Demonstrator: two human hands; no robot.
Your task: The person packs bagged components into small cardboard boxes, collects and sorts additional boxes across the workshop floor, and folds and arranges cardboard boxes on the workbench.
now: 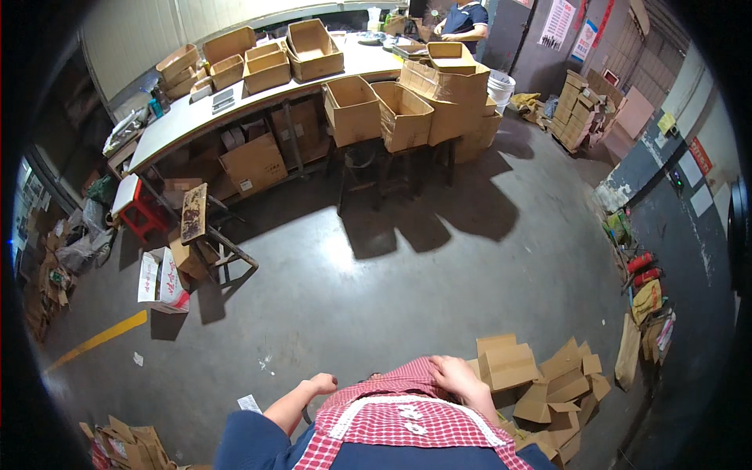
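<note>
A red-and-white checked apron (392,395) with white lace trim hangs in front of me over a dark blue top. My right hand (458,377) is at the apron's right edge, with bent fingers against its folded cloth; they look closed on it, though the fingertips are partly hidden. My left hand (321,383) is beside the apron's left edge, loosely curled, with nothing visible in it. Just past my right hand, an open brown carton (507,366) lies on the floor, with several loose cardboard pieces (568,384) beside it.
A long white-topped workbench (188,125) bears several open cartons. Larger cartons (352,110) stand on stools before it. A worn wooden stool (194,215), red stool (141,211) and white box (163,280) stand left. Another person (468,19) is behind the bench. Stacked cardboard (578,113) is far right.
</note>
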